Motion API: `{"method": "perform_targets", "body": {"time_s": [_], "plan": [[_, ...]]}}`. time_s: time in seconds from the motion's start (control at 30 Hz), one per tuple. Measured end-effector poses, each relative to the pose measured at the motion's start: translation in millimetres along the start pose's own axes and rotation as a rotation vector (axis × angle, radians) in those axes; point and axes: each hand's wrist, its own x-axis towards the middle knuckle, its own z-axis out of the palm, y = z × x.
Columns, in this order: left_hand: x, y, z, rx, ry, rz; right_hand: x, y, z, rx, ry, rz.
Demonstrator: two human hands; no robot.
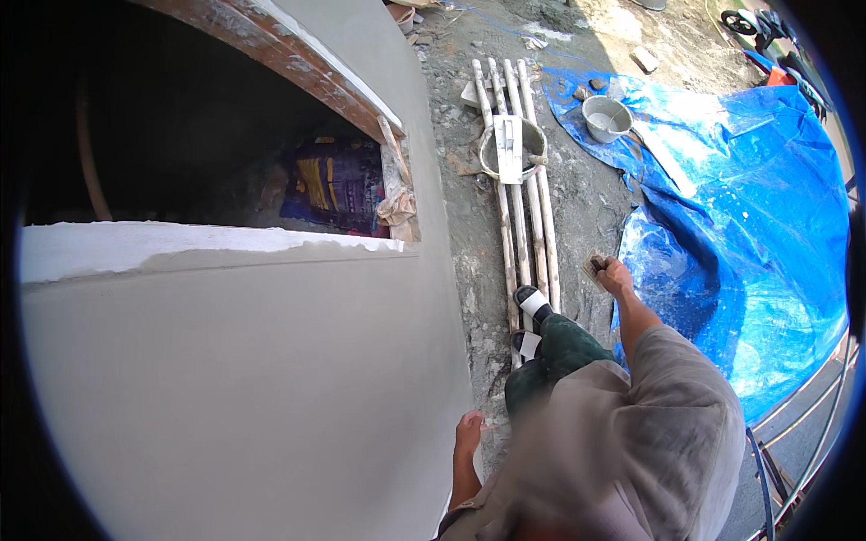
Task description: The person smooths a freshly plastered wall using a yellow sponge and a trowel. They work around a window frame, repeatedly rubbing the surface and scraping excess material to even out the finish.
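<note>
I see a small flat thing (593, 269) poking out of the right hand (615, 276), which has its fingers tight around it. I can't tell what it is. It is just right of the long poles (546, 225). The left hand (468, 433) is left of the poles' near end, close to the grey wall (271, 379), and I can't tell if it holds anything. Right of the poles, a blue sheet (749, 225) lies all wrinkly.

We cannot identify the small, brownish-grey thing (595, 268) in the bare right hand (616, 277), while shadow hides most beyond the white-edged rectangular opening (203, 135).
</note>
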Motion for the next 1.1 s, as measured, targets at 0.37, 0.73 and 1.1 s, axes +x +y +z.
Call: {"method": "perform_targets", "body": {"time_s": [0.37, 0.73, 1.1], "plan": [[-1, -7, -5, -0.089, 0.157, -0.084, 3, 72, -11, 0.506, 0.162, -0.132], [84, 210, 17, -0.128, 0.292, 0.21, 21, -255, -86, 0.773, -0.39, -0.729], [65, 468, 54, -0.831, 0.126, 0.531, -32, -379, -110, 0.822, -1.159, -0.652]]}}
